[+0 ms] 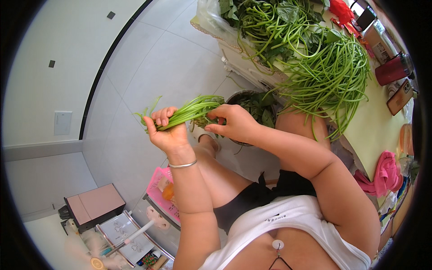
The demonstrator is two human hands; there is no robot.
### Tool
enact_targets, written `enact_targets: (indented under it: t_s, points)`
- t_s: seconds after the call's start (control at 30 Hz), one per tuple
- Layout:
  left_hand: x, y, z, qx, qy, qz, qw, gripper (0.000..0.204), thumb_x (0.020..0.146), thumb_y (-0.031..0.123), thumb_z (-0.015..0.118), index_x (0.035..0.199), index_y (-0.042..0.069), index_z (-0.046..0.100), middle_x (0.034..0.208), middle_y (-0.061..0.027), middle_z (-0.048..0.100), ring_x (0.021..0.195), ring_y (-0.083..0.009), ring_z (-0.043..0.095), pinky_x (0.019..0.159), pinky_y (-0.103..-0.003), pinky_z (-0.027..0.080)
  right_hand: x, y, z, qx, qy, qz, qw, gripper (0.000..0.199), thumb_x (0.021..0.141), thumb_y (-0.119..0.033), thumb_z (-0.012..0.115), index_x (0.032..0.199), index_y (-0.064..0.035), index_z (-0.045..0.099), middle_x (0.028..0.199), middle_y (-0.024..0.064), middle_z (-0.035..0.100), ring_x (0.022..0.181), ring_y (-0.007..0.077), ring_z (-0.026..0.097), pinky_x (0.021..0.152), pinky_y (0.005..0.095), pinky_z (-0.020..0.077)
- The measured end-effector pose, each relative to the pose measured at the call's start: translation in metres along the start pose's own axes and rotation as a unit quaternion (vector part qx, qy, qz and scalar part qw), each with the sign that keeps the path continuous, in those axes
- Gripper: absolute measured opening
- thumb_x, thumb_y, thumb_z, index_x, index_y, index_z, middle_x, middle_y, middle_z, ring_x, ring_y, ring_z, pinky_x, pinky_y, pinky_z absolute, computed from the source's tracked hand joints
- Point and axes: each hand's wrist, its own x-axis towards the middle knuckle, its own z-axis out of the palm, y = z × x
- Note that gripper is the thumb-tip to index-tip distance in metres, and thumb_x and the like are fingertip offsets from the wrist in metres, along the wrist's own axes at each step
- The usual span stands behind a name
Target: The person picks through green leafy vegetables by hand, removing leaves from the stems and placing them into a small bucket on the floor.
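At the far left a pink-topped box (96,204) is standing low by the wall, and to its right a pink basket (156,183) is sitting beside the person's legs. The left hand (172,135) is wrapping its fingers firmly around a bundle of green stems (193,109), which is hanging in the air above the tiled floor (148,58), in front of the person. The bundle's long axis is running roughly left to right, rising slightly rightward; its thin, wispy ends are poking out past the left hand, while its leafier end is pointing right. There the right hand (236,123) is bringing thumb and fingers close about that end, though I cannot tell whether they are pinching a leaf. Beyond it, loose leaves (265,112) are lying in a round bin (240,143). On the table (382,121), a leafy heap (288,13) is lying at the far end, apparently the part left to handle, and nearer, a broad heap of mostly bare stems (333,67) is looking like the finished share, so the work is seemingly well along. At far right a phone (400,96) is leaning near a dark red tumbler (390,71).
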Motion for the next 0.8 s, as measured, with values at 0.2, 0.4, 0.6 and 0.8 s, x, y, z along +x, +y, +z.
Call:
enact_targets:
  t_s: [0.2, 0.4, 0.6, 0.8]
  points:
    - [-0.001, -0.025, -0.004, 0.015, 0.016, -0.022, 1.0, 0.032, 0.093, 0.025, 0.059, 0.071, 0.01, 0.04, 0.063, -0.0009, 0.036, 0.061, -0.0164, 0.041, 0.072, -0.035, 0.04, 0.003, 0.013, 0.026, 0.075, 0.053, 0.073, 0.993, 0.037, 0.079, -0.034, 0.073, 0.093, 0.0004, 0.069, 0.084, 0.0195, 0.066, 0.079, 0.034, 0.063, 0.068, 0.0431, 0.0476]
    - [0.004, -0.035, -0.003, 0.021, 0.028, -0.01, 0.999, 0.034, 0.091, 0.021, 0.062, 0.071, 0.01, 0.038, 0.069, -0.002, 0.038, 0.066, -0.0184, 0.043, 0.075, -0.037, 0.041, 0.007, 0.02, 0.033, 0.036, 0.126, -0.017, 0.991, 0.03, 0.083, -0.025, 0.07, 0.086, 0.0042, 0.065, 0.078, 0.0147, 0.066, 0.072, 0.0282, 0.064, 0.067, 0.039, 0.0501]
    - [0.012, -0.026, -0.004, 0.051, 0.055, 0.037, 0.997, 0.036, 0.097, 0.029, 0.054, 0.07, 0.007, 0.044, 0.07, -0.0044, 0.042, 0.068, -0.0188, 0.046, 0.077, -0.038, 0.043, 0.005, 0.011, 0.029, 0.319, 0.038, 0.13, 0.938, 0.018, 0.087, -0.014, 0.063, 0.082, 0.0036, 0.065, 0.064, 0.008, 0.06, 0.062, 0.0162, 0.06, 0.059, 0.0329, 0.0485]
    - [0.025, -0.005, -0.009, 0.054, 0.092, 0.074, 0.992, 0.033, 0.1, 0.025, 0.048, 0.074, 0.006, 0.04, 0.07, -0.0064, 0.041, 0.068, -0.0204, 0.044, 0.076, -0.041, 0.045, 0.004, -0.002, -0.007, 0.075, -0.029, 0.054, 0.995, 0.017, 0.088, -0.016, 0.059, 0.089, -0.0001, 0.067, 0.073, 0.0118, 0.067, 0.062, 0.0227, 0.062, 0.063, 0.0363, 0.0489]
